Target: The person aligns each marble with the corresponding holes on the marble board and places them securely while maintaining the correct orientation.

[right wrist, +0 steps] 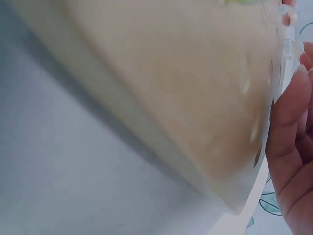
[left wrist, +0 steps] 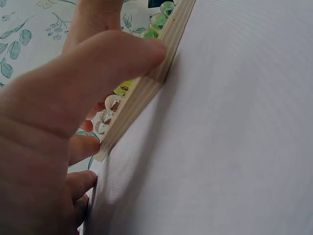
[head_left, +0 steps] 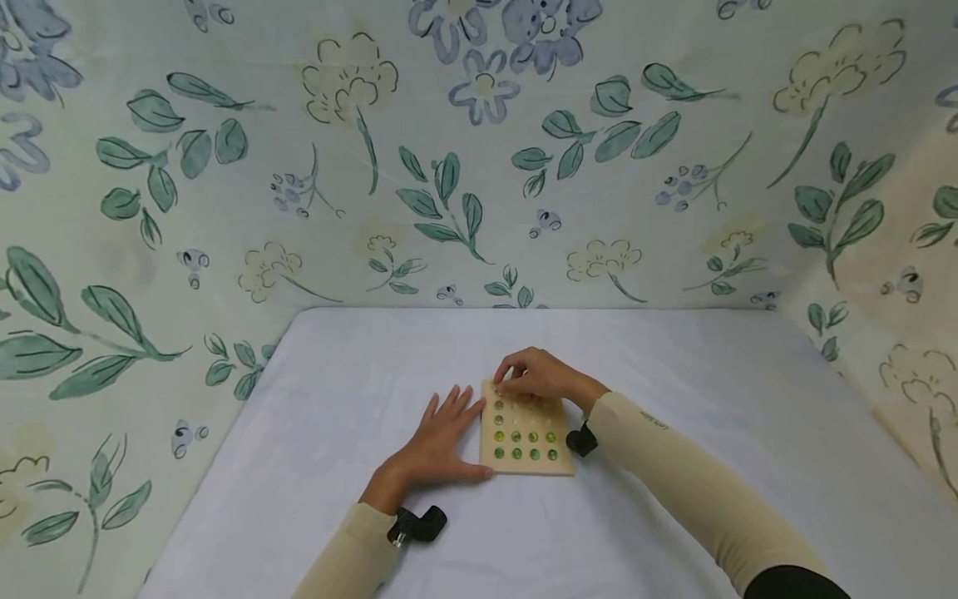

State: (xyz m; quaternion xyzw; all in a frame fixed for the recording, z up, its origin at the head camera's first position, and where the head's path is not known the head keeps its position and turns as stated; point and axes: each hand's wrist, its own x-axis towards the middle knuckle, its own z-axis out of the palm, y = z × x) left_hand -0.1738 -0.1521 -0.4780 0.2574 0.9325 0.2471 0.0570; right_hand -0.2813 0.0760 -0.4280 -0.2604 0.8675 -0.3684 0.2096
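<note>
In the head view a square wooden board with rows of holes lies on the white cloth. Green glass marbles fill its two near rows; clear marbles continue up the left column. My left hand lies spread along the board's left side, its thumb against the near left corner and its index finger touching farther up. My right hand reaches over the far left corner, thumb and index finger at the topmost clear marble, seemingly pinching it. The right wrist view shows the thumb partly hiding that spot.
A white cloth covers the table around the board. Behind and beside it hangs floral fabric. Each wrist carries a small black camera, one by the left hand, another close to the board's right edge.
</note>
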